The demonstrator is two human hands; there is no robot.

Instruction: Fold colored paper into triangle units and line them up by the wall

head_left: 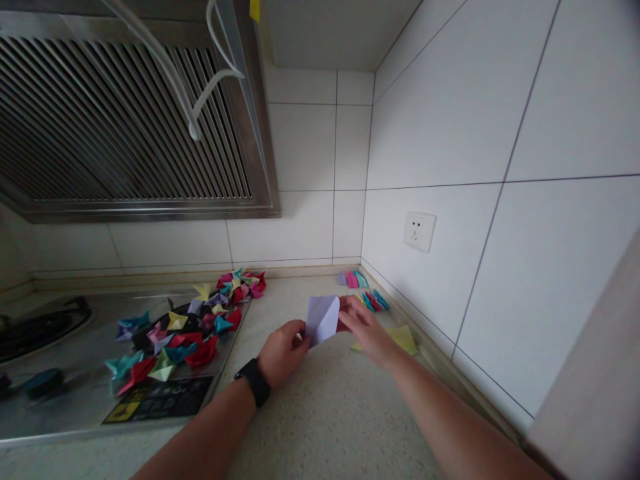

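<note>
A pale lavender sheet of origami paper (321, 320) is held up above the counter between my two hands, with a crease running diagonally across it. My left hand (286, 348), with a black watch on the wrist, pinches its lower left edge between thumb and fingers. At the paper's right edge, my right hand (361, 323) has its fingers closed on the side, and some fingertips are hidden behind the sheet. Yellow paper (403, 339) lies on the counter just beyond my right wrist, partly covered by it.
Many colourful folded paper pieces (175, 347) are heaped on the gas stove (165, 427) at left. Small folded bundles (373, 300) and more coloured paper (353, 279) lie near the back corner. A range hood (140, 215) hangs overhead; a tiled wall with a socket (420, 231) bounds the right.
</note>
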